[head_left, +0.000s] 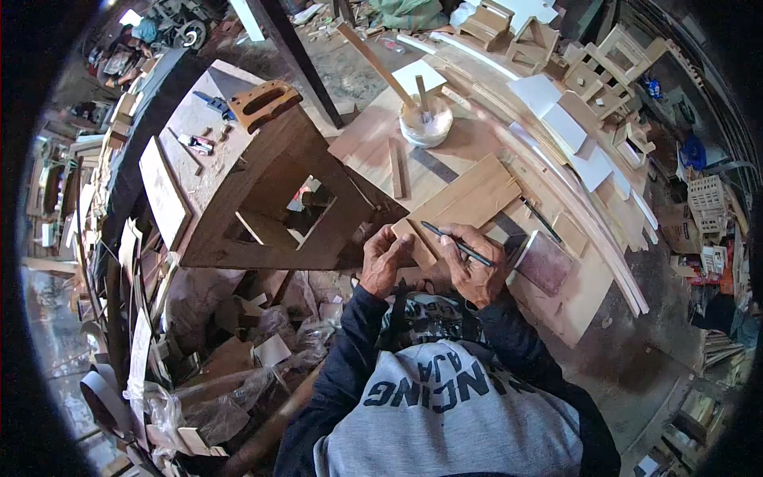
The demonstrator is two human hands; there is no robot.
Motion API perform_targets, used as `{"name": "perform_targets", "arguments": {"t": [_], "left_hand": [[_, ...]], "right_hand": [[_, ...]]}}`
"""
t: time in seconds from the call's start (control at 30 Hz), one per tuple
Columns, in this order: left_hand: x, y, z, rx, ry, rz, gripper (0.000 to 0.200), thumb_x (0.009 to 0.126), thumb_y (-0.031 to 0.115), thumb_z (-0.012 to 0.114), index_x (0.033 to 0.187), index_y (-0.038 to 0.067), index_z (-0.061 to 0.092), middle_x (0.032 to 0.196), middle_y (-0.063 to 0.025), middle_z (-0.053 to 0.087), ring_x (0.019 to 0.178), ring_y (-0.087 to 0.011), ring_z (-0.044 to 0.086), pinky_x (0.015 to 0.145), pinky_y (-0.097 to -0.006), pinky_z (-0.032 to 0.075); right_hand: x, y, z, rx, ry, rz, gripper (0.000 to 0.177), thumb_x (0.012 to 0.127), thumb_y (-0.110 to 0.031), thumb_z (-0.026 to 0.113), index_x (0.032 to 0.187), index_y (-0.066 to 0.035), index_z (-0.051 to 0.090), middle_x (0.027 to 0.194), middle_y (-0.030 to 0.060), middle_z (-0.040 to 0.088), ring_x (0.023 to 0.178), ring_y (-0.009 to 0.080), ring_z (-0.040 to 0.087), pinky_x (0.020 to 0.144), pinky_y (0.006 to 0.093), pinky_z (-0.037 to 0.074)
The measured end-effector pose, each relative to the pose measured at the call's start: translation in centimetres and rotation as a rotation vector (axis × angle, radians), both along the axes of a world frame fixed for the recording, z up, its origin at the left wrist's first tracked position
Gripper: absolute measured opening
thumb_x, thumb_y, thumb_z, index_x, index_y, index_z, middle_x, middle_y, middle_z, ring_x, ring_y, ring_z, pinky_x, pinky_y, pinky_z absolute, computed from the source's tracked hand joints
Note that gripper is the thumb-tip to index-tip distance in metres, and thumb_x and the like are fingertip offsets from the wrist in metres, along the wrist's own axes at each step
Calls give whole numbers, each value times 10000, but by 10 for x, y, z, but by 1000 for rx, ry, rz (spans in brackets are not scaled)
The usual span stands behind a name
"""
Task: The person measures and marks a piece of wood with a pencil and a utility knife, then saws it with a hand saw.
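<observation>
My right hand [479, 264] is closed around a dark pen [457, 243] that slants across the fingers. My left hand [385, 260] pinches the left edge of a small wooden block [415, 243], close to the pen. A wide light-brown board [469, 195] lies on the worktable just beyond both hands. To the right of my right hand is a flat dark-red pad [544, 264]. A thin dark pencil-like stick [540, 219] lies between the board and that pad.
A white tub [426, 127] with sticks standing in it is on the worktable. On the left bench sit a handsaw [265, 103] and a blue-handled tool [214, 105]. Long strips [588, 238] line the right side. Scraps and plastic [270, 334] fill the lower left.
</observation>
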State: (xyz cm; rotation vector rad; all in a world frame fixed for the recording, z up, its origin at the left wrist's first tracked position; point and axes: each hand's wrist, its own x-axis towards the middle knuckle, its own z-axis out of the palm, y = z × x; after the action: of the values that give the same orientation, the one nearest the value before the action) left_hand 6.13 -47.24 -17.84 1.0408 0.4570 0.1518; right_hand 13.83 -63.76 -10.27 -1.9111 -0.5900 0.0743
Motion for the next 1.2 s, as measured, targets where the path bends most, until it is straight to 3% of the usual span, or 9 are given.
{"name": "perform_targets", "arguments": {"t": [0.1,0.2,0.3,0.4,0.5,0.63,0.73,0.97,1.2], "left_hand": [[-1,-2,7,-30,34,-19,217,943,233,662,1014,41,587,884,6,614,783,-78,596,687,-258,546],[1,-3,10,-55,6,-2,205,946,223,652,1017,43,583,895,-5,623,783,-87,606,656,-268,564],[0,-2,6,-65,35,-23,192,950,212,641,1013,38,586,900,-16,632,801,-96,618,671,-281,568],[1,-1,3,-52,24,-7,189,945,199,646,1016,33,594,884,-24,637,791,-108,630,666,-299,579],[2,1,-8,-1,-17,15,182,936,189,661,1003,28,609,873,-25,640,771,-111,631,650,-293,572],[4,-4,-1,-38,48,57,178,920,198,683,954,28,641,849,-17,642,733,-87,613,620,-247,530],[2,-3,0,-1,82,49,185,920,213,678,935,31,645,822,-7,640,710,-78,610,610,-240,524],[5,-1,-8,48,44,44,178,915,222,682,872,56,634,775,21,627,668,-51,578,593,-232,507],[5,-3,-5,28,25,62,163,917,212,684,892,59,634,795,21,633,697,-59,592,613,-237,517]], "right_hand": [[2,5,-1,-36,-55,28,166,892,-152,639,990,-25,685,905,162,703,782,320,690,687,386,547],[4,10,-2,-30,-35,43,172,892,-161,636,988,-27,685,927,172,702,853,349,685,747,412,544],[7,13,-8,-17,-1,83,188,892,-177,641,994,-25,685,924,172,702,844,348,686,751,407,546],[9,14,-12,-20,-9,104,193,911,-161,643,993,9,687,926,171,710,823,253,706,711,331,542],[4,16,-14,49,134,59,181,921,-140,606,1034,-21,682,934,164,706,860,308,697,769,377,547],[9,12,-16,60,19,107,210,967,-115,534,1090,-7,665,982,169,702,903,300,691,807,359,541],[6,12,-12,13,-9,119,212,967,-112,534,1103,-6,658,981,165,705,902,289,691,812,358,539],[5,15,-17,108,221,121,182,974,-135,552,1049,-10,661,920,100,703,838,152,662,750,300,523],[13,21,-15,40,103,135,154,934,-131,602,997,-7,666,843,137,704,762,227,697,679,333,541]]}}
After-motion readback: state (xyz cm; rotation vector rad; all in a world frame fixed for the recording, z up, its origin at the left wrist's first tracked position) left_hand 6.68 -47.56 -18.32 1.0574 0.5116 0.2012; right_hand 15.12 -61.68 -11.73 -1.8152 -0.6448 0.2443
